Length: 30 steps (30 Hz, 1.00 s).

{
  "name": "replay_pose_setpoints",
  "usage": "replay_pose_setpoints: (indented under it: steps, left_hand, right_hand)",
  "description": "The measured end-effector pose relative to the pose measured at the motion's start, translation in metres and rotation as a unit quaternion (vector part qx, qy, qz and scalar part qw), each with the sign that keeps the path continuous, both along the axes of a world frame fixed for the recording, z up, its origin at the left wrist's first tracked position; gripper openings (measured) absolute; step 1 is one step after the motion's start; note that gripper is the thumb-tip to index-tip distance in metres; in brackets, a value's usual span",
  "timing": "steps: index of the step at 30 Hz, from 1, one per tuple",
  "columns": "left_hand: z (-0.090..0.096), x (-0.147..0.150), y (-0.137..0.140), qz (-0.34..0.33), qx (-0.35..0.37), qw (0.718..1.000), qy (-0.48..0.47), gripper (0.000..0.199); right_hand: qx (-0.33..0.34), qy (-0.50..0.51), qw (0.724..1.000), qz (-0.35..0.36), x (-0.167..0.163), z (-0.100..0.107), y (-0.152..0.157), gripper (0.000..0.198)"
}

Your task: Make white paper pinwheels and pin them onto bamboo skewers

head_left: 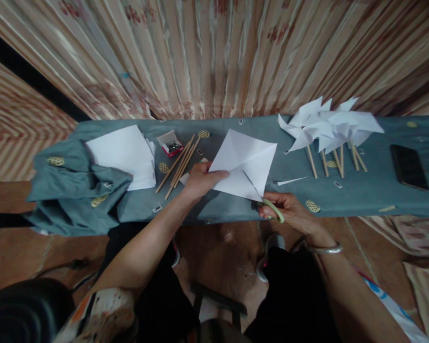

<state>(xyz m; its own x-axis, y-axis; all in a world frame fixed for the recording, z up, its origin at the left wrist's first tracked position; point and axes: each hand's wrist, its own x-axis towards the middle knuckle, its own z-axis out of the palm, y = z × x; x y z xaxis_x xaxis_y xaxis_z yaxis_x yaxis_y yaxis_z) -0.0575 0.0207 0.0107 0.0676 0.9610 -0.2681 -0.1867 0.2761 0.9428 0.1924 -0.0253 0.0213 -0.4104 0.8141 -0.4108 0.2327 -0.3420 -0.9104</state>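
Observation:
A white square of paper (241, 159) with creases is held over the cloth-covered table. My left hand (200, 180) grips its left corner, thumb on top. My right hand (284, 207) is closed on a pair of scissors (274, 209) with pale green handles, at the paper's near corner. A dark slit runs from that corner toward the paper's middle, and the blades are mostly hidden by the sheet. Left of the paper lie several thin wooden sticks (180, 164), beside a small red and white box (171, 144) of metal pins.
A stack of white paper (123, 155) lies at the left on the teal cloth (210, 212). Several white paper pinwheels (329, 124) on sticks lie at the right, near a dark phone (409, 166). A paper sliver (291, 181) lies between. A pleated curtain (214, 62) hangs behind.

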Motion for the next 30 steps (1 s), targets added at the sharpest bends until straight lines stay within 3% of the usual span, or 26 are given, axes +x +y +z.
replay_pose_setpoints:
  steps: [13, 30]
  left_hand:
    - [-0.0019, 0.0011, 0.0006, -0.006, 0.003, 1.0, 0.002, 0.027]
    - [0.0021, 0.0018, -0.0013, -0.002, -0.008, 1.0, -0.003, 0.028]
  right_hand:
    - [-0.036, 0.022, 0.999, -0.011, -0.0019, 0.0, 0.0008, 0.053]
    - [-0.036, 0.025, 0.999, -0.01, -0.0047, 0.0023, 0.0008, 0.05]
